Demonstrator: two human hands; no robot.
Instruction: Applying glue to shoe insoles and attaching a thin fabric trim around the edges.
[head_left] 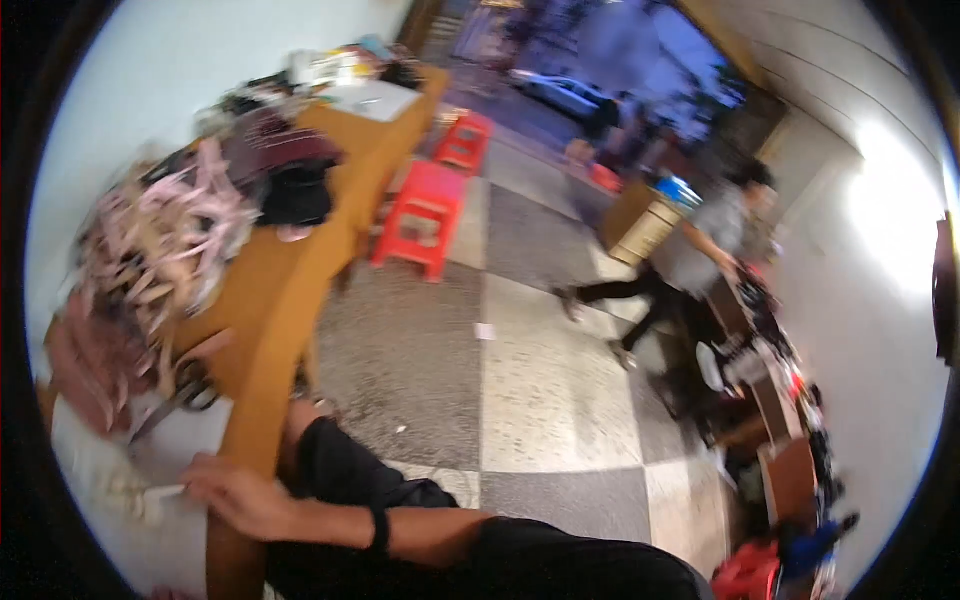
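Note:
My right hand [235, 495], a black band on its wrist, reaches over the near edge of the tan table [265, 345]. Its fingers are drawn together at one end of a short white stick [163, 491]. Blur hides exactly what the stick is. Under the hand a pale sheet [200, 430] covers the tabletop. Black-handled scissors [198, 386] lie just beyond, beside a stack of dusty-pink pieces [90, 355]. Behind these rises a tangled heap of pink and beige strips [180, 225]. My left hand is out of the picture.
Dark red and black pieces [295, 190] lie farther along the table. Red plastic stools [425, 210] stand beside it on the checkered floor [560, 400]. A person [715, 230] strides near a cardboard box [640, 222]. Cluttered boxes [785, 465] line the right wall; a doorway opens onto the street.

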